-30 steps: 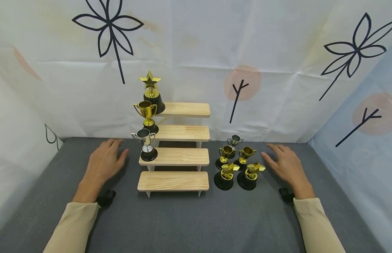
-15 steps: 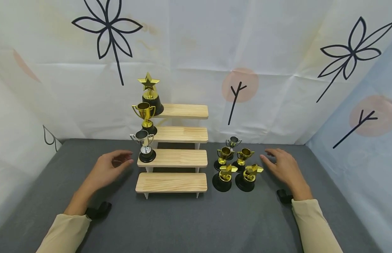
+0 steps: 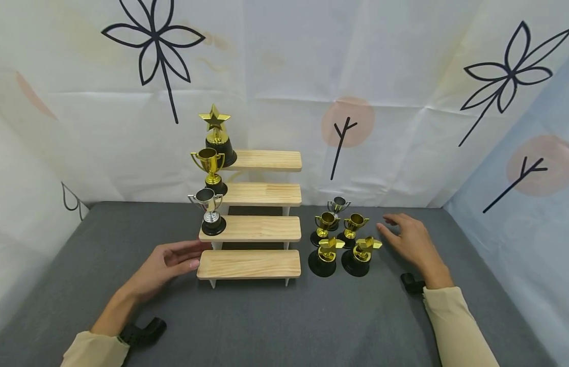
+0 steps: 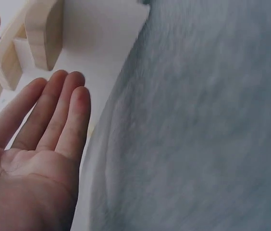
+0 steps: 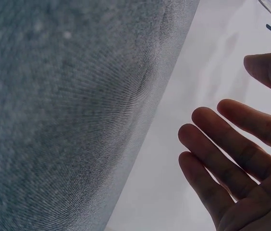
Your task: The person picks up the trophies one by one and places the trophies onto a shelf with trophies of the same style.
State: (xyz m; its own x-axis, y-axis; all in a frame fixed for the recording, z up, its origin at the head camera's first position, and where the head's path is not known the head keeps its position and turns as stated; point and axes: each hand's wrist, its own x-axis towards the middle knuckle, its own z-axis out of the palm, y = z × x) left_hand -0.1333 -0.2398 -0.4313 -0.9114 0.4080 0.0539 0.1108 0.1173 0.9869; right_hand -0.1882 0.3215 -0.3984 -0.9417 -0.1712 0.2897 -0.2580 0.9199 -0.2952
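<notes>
My left hand is beside the left end of the lowest step of a wooden tiered stand. Its fingers are straight and hold nothing in the left wrist view; whether they touch the stand I cannot tell. On the upper steps stand a gold star trophy, a gold cup trophy and a silver cup trophy. My right hand lies relaxed over the table, right of a gold cup trophy, with no object in its fingers.
Next to the stand's right side are another gold cup trophy, a small silver cup trophy and two gold-topped trophies, one left and one right. A printed white cloth hangs behind the grey table.
My left hand has come toward me and right, from the table's back left to the stand's lowest step. The right hand has barely moved, and the trophies stand as before.
</notes>
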